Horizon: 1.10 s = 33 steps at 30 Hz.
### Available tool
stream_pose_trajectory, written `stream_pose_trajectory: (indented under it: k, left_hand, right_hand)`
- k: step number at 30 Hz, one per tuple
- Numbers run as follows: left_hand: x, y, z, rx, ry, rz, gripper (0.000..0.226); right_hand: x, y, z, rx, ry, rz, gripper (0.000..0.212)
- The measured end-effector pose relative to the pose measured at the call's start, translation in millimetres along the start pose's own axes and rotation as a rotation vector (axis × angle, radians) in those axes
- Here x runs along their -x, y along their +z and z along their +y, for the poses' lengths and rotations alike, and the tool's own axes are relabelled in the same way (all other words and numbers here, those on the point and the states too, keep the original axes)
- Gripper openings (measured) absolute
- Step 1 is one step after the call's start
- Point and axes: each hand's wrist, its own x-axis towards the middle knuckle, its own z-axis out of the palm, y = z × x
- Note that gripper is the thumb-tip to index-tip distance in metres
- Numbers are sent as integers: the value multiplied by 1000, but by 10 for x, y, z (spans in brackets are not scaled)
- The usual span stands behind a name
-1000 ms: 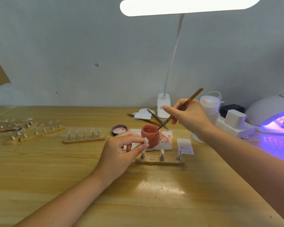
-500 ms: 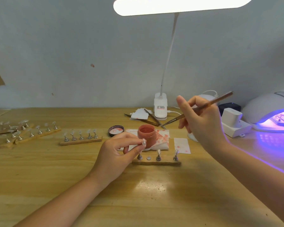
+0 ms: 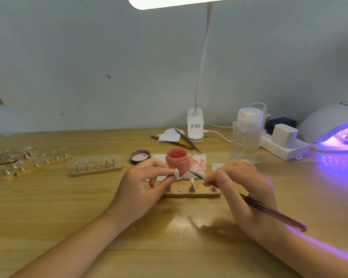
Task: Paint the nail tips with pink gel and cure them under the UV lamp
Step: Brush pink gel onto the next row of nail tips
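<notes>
Left hand (image 3: 143, 185): thumb and forefinger pinch a clear nail tip (image 3: 176, 172) on its small stand, held just in front of the pink gel jar (image 3: 177, 159); other fingers curl under.

Right hand (image 3: 243, 189): fingers curl round a brush (image 3: 255, 205) near its ferrule, pen-style grip. Brush tip points left toward the held nail tip, close to it; contact cannot be told. Handle runs back over the hand to lower R.

Gel jar: open, upright, standing on a stained white paper (image 3: 197, 163), centre of the table (image 3: 88, 217). Its lid (image 3: 140, 156) lies just L of it, inside up.

Wooden holder strip (image 3: 191, 195): just nearer the camera than the jar, between the two hands, partly hidden by both. One metal stand with a tip stays upright on it; a bare round pad sits beside that.

Other strips w/ clear tips: one strip (image 3: 96, 169) L of the lid; several more (image 3: 28, 159) at far L.

UV lamp (image 3: 329, 125): far R edge of table, lit violet, items inside but too blurred to tell. Beside it, a white power strip (image 3: 283, 147) w/ adapters plugged in.

Rear centre: desk lamp base (image 3: 195, 127), lamp head lit overhead; tweezers (image 3: 187, 140) and paper scraps just L of base. Clear plastic bottle (image 3: 247, 135) stands R of base.
</notes>
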Motion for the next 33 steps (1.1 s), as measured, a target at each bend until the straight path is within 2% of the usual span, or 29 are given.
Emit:
stream_pose_trajectory:
  k: [3, 6, 10, 13, 17, 21, 25, 29, 33]
  left_hand:
    - [4, -1, 0, 0, -4, -16, 19]
    - [7, -4, -3, -6, 1, -22, 19]
    - [4, 3, -9, -5, 14, -21, 18]
    - [-4, 9, -17, -19, 28, -21, 19]
    - [-6, 6, -18, -14, 39, -8, 18]
    - [-4, 10, -28, -12, 51, -7, 18]
    - [-2, 8, -33, -12, 54, -4, 17]
    - [-1, 5, -31, -32, 65, -10, 17]
    - [4, 1, -28, -38, 37, -9, 19]
  right_hand:
    - [31, 8, -12, -60, -9, -26, 51]
    - [42, 18, -4, -67, -18, -27, 57]
    - [34, 61, -2, -26, -52, -7, 49]
    - [39, 83, 19, 50, -89, -71, 42]
    - [54, 60, 26, 32, -120, -79, 47]
    - [45, 69, 21, 80, -127, -59, 39]
    - [62, 56, 15, 23, -118, -75, 47]
    - [47, 68, 7, 96, -137, -77, 33]
    - [56, 43, 12, 79, -152, -92, 47]
